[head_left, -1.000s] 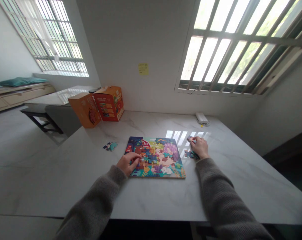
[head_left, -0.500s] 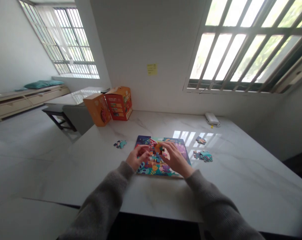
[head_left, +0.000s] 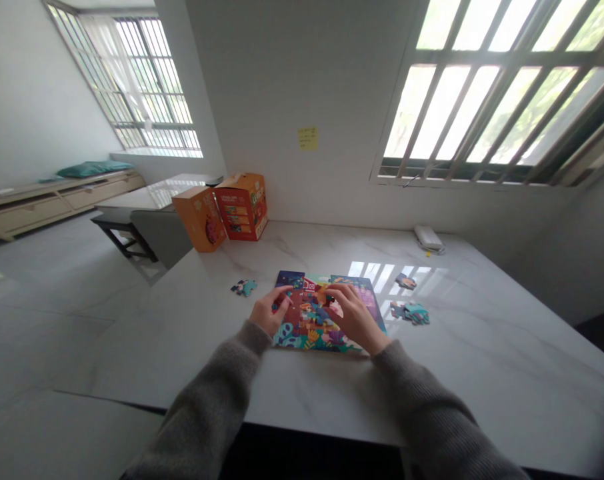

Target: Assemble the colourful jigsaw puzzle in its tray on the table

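While both hands are over the picture puzzle (head_left: pixel 322 337), the right hand (head_left: pixel 355 317) is the nearer one to its middle. Its thumb and fingers are clamped on a small orange piece (head_left: pixel 322 294), which is above the upper middle of the puzzle, to the left of the palm. Most of this piece is covered by the fingers, so I cannot tell its long axis, nor if it touches the puzzle. The left hand (head_left: pixel 269 312) is over the left edge of the puzzle, with thumb and forefinger apart; between them I see no piece. The piece lies to the right of these fingertips.

The puzzle lies flat on the table (head_left: pixel 327 397), between its near and far edges, and its long axis runs along the near edge. On the side of the table's left edge, a few loose pieces (head_left: pixel 245 287) lie near the puzzle; on the side of the right edge there are a single cluster (head_left: pixel 411 312) and, a little farther back, another piece (head_left: pixel 406 281).

At the table's far left corner stand an orange box (head_left: pixel 197 217) and a red box (head_left: pixel 245 212). A white device (head_left: pixel 427 237) rests near the far right corner. Behind, a yellow note (head_left: pixel 307 139) is on the wall, beside a barred window (head_left: pixel 482 113).
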The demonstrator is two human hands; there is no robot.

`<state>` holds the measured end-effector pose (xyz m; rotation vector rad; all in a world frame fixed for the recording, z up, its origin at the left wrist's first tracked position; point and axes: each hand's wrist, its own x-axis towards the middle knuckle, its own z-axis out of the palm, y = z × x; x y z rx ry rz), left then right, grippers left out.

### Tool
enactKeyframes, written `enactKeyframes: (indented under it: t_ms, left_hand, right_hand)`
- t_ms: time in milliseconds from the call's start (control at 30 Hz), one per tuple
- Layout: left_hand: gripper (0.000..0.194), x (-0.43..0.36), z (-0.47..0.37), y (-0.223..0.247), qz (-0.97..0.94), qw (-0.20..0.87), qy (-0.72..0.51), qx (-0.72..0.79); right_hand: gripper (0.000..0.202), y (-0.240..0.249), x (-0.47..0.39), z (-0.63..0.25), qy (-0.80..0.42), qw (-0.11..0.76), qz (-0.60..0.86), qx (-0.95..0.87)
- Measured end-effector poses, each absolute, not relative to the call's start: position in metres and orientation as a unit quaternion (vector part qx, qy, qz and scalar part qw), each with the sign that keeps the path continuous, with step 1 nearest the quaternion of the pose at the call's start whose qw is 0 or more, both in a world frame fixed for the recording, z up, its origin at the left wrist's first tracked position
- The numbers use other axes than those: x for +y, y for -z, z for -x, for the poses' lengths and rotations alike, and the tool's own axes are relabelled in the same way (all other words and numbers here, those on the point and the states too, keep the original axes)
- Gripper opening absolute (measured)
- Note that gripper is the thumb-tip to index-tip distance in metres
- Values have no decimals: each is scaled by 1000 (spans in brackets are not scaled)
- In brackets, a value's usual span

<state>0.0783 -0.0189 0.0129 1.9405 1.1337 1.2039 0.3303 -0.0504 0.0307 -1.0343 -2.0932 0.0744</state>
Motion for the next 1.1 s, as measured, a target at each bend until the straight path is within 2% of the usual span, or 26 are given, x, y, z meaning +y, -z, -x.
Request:
enactKeyframes:
  t_ms: [100, 200, 333, 800, 1100]
  left_hand:
    - [29, -11, -72, -4, -779, 147, -425, 437]
    - [31, -6, -71, 9, -836, 103, -351, 409]
    - [31, -3, -72, 20, -864, 97, -286, 404]
    - [28, -3, -70, 18, -861, 118, -299, 393]
    - [32, -7, -71, 17, -870, 103, -261, 405]
  right_hand:
    - [20, -20, -37, -346, -39, 376, 423, -823]
    - [18, -14, -27, -348, -69, 357, 424, -829]
    - [17, -14, -22, -332, -99, 335, 411, -842]
    - [13, -9, -21, -310, -81, 276, 416, -863]
    - [13, -17, -24, -315, -76, 251, 421, -869]
